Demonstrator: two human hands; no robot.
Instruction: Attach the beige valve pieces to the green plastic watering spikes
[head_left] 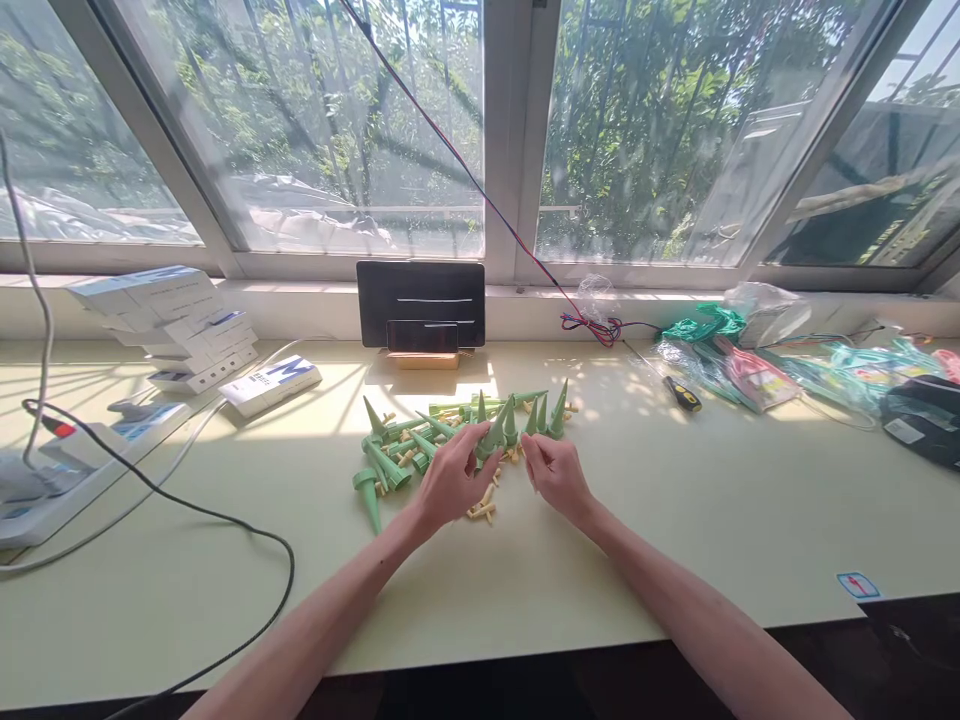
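Observation:
Near the middle of the table, my left hand (457,475) is closed around a green plastic spike (493,436), its pointed end up. Just to the right, my right hand (556,474) has its fingers pinched together; whatever they hold, if anything, is hidden. Several more green spikes (367,492) lie in a loose pile left of and behind my hands. Other upright green cones (558,412) stand just beyond my right hand. Small beige T-shaped plastic pieces (482,511) lie in front of the pile and among the spikes.
A dark tablet (420,290) and a phone stand at the back. White boxes (172,320), a power strip (90,465) and a black cable (247,525) are at left. A screwdriver (682,394), bagged wires (757,375) and a black item (926,420) lie at right.

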